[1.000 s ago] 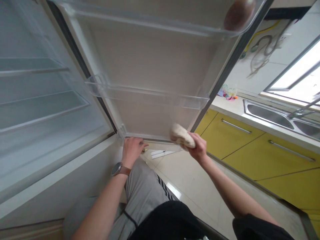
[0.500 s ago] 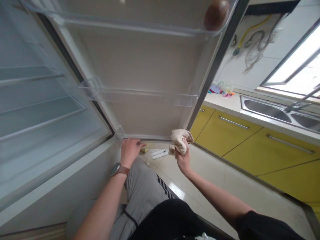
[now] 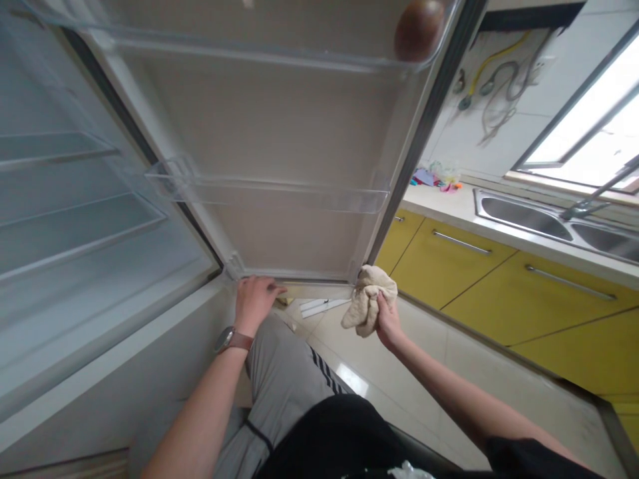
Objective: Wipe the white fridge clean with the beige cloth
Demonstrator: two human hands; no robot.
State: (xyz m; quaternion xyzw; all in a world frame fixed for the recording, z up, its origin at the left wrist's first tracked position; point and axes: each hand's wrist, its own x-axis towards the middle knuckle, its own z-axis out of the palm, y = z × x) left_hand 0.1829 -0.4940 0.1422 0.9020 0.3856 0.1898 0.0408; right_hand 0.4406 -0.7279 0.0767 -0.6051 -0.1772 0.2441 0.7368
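Observation:
An open refrigerator door (image 3: 279,106) stands in front of me, its inner side facing me with clear plastic shelves. My left hand (image 3: 253,303), a watch at its wrist, is closed over the door's lower edge near the hinge side; some of its fingertips are hidden. A crumpled beige cloth (image 3: 368,299) is bunched in my right hand (image 3: 389,322). The cloth is at the door's lower outer corner, and part of it hangs below the fingers. Across the door, a clear door shelf (image 3: 279,194) runs above both hands.
Left of the door is the refrigerator's interior with glass shelves (image 3: 74,226). A round brown object (image 3: 418,30) sits in the upper door shelf. Yellow cabinets (image 3: 464,273) and a steel double sink (image 3: 529,216) line the right. White strips (image 3: 322,307) lie on the tiled floor.
My right hand has moved slightly right and down with the cloth, which now spreads wider. My left hand stays at the door's lower edge. The view has shifted a little.

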